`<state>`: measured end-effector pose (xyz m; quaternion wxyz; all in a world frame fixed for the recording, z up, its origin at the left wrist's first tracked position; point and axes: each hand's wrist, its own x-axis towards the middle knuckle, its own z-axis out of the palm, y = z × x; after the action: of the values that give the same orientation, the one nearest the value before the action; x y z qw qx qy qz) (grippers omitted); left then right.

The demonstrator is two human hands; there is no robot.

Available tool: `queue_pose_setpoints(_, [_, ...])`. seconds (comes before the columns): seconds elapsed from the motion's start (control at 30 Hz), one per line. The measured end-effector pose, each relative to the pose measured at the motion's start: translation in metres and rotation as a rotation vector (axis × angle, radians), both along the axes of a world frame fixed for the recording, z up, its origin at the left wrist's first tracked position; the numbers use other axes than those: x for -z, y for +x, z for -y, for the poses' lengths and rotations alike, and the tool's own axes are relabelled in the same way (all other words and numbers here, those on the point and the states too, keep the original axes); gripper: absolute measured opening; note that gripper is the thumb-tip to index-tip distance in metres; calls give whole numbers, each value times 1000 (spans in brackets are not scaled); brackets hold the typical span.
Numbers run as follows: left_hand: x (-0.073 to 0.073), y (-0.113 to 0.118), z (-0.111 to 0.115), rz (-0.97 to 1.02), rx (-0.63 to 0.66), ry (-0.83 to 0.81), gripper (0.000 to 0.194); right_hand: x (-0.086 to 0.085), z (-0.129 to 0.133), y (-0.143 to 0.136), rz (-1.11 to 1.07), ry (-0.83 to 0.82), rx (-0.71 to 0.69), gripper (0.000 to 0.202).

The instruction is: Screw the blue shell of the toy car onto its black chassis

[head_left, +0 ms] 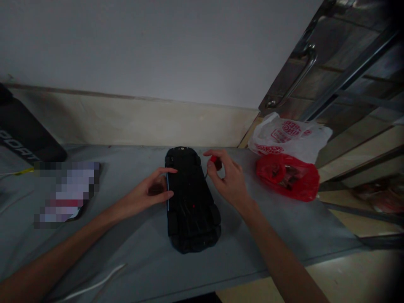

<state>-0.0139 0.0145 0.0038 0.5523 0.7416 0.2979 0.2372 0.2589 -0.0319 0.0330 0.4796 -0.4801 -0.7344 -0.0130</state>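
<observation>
A toy car (191, 198) lies upside down on the grey tabletop, its black underside and wheels facing up. A small red dot shows on its underside. My left hand (155, 187) grips the car's left side, with forefinger and thumb over the edge of the underside; its other fingers are mostly hidden. Just off the car's right side, my right hand (229, 176) is closed around a red-handled screwdriver (216, 162). Its thin shaft points down toward the car's right edge, and most of the handle is hidden by the fingers.
To the right are a white plastic bag (288, 136) with red print and a red plastic bag (288, 176). A phone with a blurred screen (71, 191) lies at left, near a dark box (28, 130). A white cable (97, 284) crosses the front left.
</observation>
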Motion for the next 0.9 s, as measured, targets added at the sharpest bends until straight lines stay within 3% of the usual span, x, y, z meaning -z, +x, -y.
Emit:
queue_pose_setpoints(0.17, [0, -1, 0, -6, 6, 19, 55, -2, 0, -1, -12, -12, 64, 18])
queue_pose_setpoints(0.4, [3, -2, -1, -15, 0, 1, 57, -7, 2, -1, -4, -3, 23, 29])
queue_pose_setpoints(0.67, [1, 0, 1, -11, 19, 15, 56, -4, 1, 0, -35, -2, 152, 21])
queue_pose_setpoints(0.9, [-4, 3, 5, 11, 21, -14, 55, -3, 3, 1, -19, 35, 125, 10])
